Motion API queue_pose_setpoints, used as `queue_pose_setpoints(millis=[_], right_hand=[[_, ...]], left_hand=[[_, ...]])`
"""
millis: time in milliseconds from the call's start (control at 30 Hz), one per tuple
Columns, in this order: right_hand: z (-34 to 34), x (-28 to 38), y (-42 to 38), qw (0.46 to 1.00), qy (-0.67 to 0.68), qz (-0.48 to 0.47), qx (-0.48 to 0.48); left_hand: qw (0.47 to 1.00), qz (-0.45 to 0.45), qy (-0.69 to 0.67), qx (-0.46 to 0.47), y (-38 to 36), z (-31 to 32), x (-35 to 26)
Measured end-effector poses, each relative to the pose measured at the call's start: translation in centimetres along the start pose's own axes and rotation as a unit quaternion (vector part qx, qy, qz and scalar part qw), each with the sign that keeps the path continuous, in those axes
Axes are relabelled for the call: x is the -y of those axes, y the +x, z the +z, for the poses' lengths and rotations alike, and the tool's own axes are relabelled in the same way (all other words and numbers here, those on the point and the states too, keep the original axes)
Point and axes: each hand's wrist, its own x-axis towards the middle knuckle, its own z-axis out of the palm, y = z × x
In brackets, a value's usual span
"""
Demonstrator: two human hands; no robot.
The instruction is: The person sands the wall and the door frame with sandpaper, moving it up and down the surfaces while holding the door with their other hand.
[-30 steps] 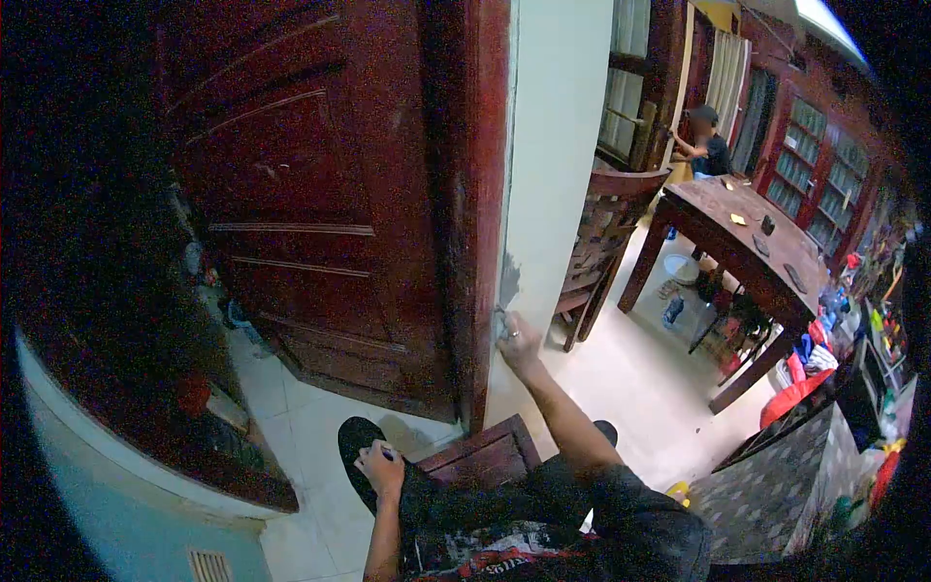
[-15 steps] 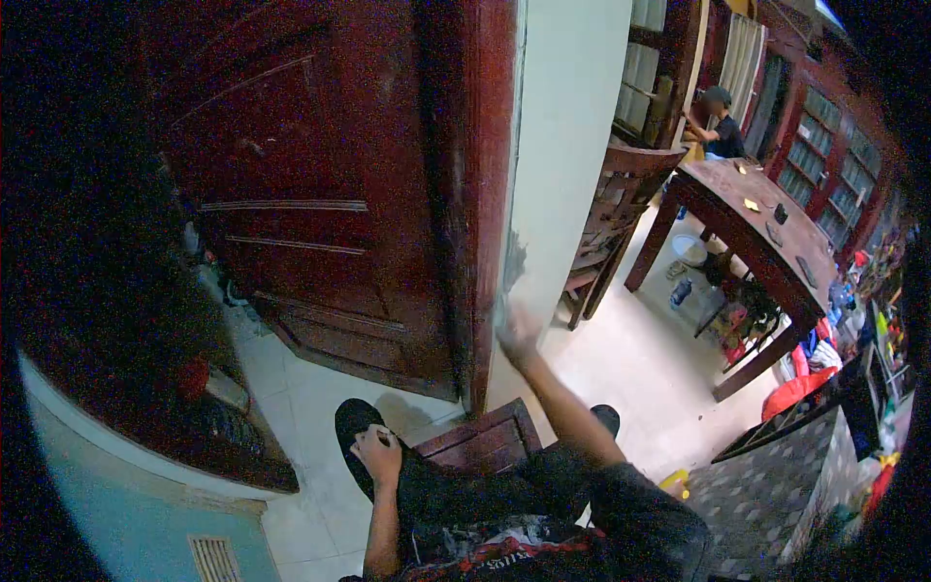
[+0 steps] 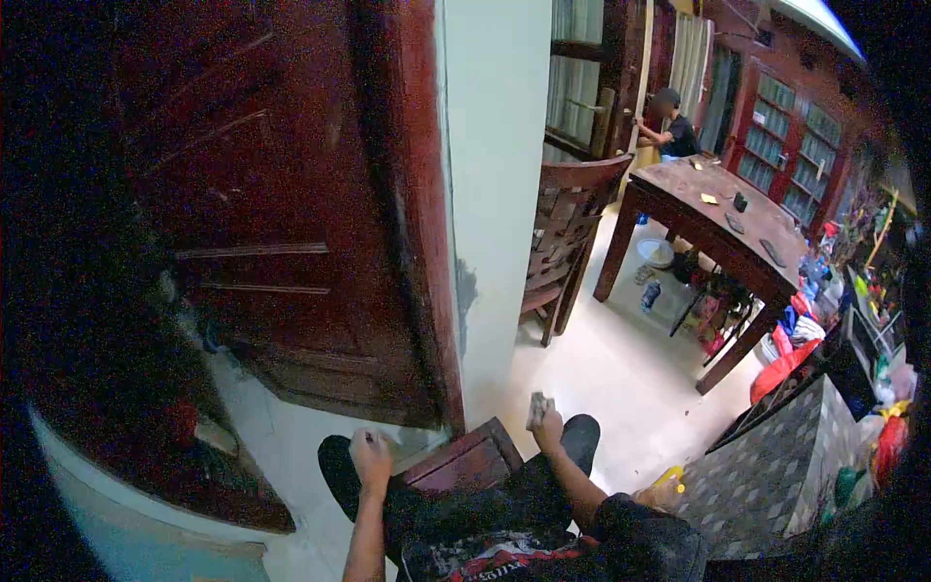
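My right hand [image 3: 550, 429] is closed on a small greyish-white folded piece [image 3: 537, 410], perhaps cloth or paper. It is above my right knee, just apart from the foot of the pale wall [image 3: 495, 194]. On the wall's edge shows a dark grey patch [image 3: 467, 291]. My left hand [image 3: 370, 460] rests by my left knee with curled fingers; what they hold, if anything, is too small to make out. Between my legs lies a dark red-brown wooden panel [image 3: 465, 461], beside the foot of the red-brown door frame [image 3: 427, 242].
A panelled wooden door [image 3: 252, 194] stands at the left. A chair [image 3: 572, 233] and a wooden table [image 3: 718, 199] with small items are beyond the wall. Another person [image 3: 679, 136] is behind the table. Bags and clutter [image 3: 795, 335] line the right, near a grey patterned surface [image 3: 756, 475].
My right hand has come down from the wall toward my right knee, and the greyish piece in it now shows. My left hand stays near my left knee. The view has turned rightward.
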Motion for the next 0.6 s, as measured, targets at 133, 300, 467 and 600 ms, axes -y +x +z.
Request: queue_pose_setpoints(millis=[133,300,467,600], right_hand=[[0.6,-1.6,-0.4,0.972,0.058,0.225,-0.025],[1.7,-3.0,-0.1,0.966,0.088,0.221,-0.104],[1.3,-1.9,-0.3,0.964,0.106,0.219,-0.107],[1.4,-3.0,-0.6,0.964,0.060,0.250,-0.069]], left_hand=[[0.979,0.176,0.016,-0.105,8.6,-3.0,-9.1],[0.903,0.353,0.061,-0.239,15.1,-7.0,-22.8],[0.859,0.457,0.171,-0.151,15.8,-0.3,-22.7],[0.849,0.266,-0.085,0.449,5.8,9.0,-13.6]])
